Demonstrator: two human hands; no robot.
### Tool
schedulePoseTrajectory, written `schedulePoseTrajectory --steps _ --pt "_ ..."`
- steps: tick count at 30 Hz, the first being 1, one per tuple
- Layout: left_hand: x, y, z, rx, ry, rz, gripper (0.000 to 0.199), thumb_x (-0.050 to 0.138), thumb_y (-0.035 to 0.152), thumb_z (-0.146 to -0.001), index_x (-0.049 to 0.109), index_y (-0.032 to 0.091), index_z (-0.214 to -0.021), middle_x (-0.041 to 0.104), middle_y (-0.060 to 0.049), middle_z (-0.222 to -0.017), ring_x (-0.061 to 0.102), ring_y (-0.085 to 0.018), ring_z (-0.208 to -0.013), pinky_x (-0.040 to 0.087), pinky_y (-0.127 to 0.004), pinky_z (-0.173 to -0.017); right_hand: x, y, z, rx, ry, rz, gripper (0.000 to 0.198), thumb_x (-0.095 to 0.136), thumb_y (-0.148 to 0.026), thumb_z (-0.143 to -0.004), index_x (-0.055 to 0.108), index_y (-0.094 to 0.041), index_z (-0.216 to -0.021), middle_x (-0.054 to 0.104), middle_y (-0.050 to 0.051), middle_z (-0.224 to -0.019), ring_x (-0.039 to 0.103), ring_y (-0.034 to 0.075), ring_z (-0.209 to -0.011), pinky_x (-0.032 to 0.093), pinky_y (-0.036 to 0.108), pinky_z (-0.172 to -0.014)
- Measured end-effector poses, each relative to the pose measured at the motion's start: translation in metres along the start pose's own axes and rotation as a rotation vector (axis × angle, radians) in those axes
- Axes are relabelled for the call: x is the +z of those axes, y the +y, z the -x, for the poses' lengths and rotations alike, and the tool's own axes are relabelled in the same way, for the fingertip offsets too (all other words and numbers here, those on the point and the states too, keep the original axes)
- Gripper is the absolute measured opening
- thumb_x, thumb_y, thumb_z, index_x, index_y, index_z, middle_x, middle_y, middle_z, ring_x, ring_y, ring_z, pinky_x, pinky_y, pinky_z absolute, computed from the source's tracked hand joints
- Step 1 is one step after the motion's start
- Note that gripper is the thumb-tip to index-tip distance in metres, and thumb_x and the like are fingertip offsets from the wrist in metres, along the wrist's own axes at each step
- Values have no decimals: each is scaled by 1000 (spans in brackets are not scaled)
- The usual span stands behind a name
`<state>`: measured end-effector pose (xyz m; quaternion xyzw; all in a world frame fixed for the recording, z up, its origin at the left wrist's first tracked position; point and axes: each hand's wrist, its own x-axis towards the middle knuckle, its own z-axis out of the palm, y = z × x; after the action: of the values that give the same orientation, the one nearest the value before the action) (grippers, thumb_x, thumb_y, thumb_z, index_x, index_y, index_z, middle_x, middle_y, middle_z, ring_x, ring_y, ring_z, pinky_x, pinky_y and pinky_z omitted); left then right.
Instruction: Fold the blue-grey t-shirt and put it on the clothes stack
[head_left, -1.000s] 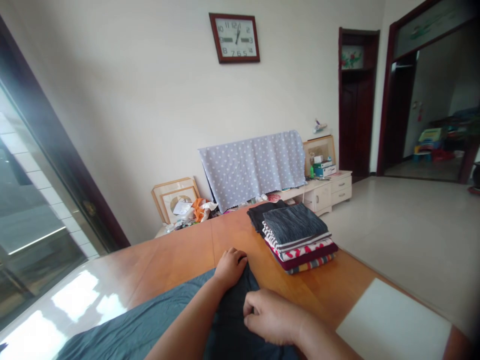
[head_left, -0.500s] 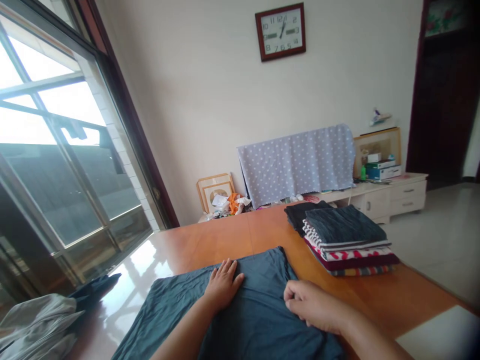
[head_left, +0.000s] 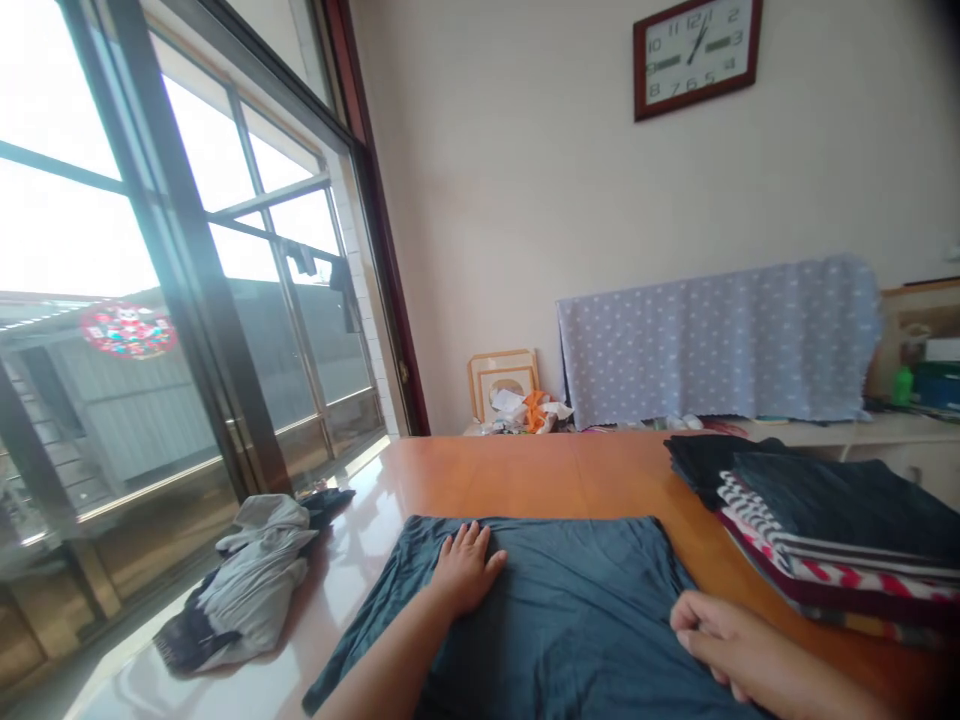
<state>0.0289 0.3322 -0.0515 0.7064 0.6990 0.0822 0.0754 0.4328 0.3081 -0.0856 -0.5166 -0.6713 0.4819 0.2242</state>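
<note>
A dark teal garment (head_left: 570, 590) lies spread on the table in front of me, with some creases across it. My left hand (head_left: 469, 575) rests flat on its upper left part, fingers stretched out. At the garment's right edge, my right hand (head_left: 709, 630) has its fingers curled in and closed on the cloth. What kind of garment it is, I cannot tell; its near part runs out of the picture.
A stack of folded clothes (head_left: 832, 540) sits to the right on the glossy brown table (head_left: 510, 470). Crumpled grey clothing (head_left: 259, 580) lies at the left, near the window (head_left: 247, 300). A dotted cloth (head_left: 712, 340) covers something along the wall, below a clock (head_left: 697, 55).
My view has swung left, so the crumpled clothing shows more fully. The garment's far edge now lies straighter. My left hand stays flat on the cloth and my right hand stays at its right edge.
</note>
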Motion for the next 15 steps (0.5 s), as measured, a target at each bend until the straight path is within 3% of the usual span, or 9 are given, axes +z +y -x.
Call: schedulePoseTrajectory --steps 5,8,15 --pt "-9 -38 8 -130 95 -18 82 25 71 -95 40 17 -155 27 -15 -166 15 -33 -156 13 -56 -124 0 12 -8 27 3 1 20 58 -45 -83 59 -26 -88 48 -1 -64 48 15 -58 27 23 -47" --pt "-9 -54 10 -137 74 -45 83 23 72 -95 40 16 -155 26 -15 -167 15 -33 -156 15 -56 -124 1 16 -11 29 18 30 20 58 -44 -83 58 -25 -89 47 -3 -64 48 13 -58 25 21 -47" --pt "-13 -59 22 -87 57 -62 84 22 71 -96 35 17 -158 22 -13 -168 13 -33 -157 14 -60 -123 5 -1 -1 24 62 96 12 55 -33 -84 55 -24 -92 43 -6 -62 44 11 -55 25 21 -48"
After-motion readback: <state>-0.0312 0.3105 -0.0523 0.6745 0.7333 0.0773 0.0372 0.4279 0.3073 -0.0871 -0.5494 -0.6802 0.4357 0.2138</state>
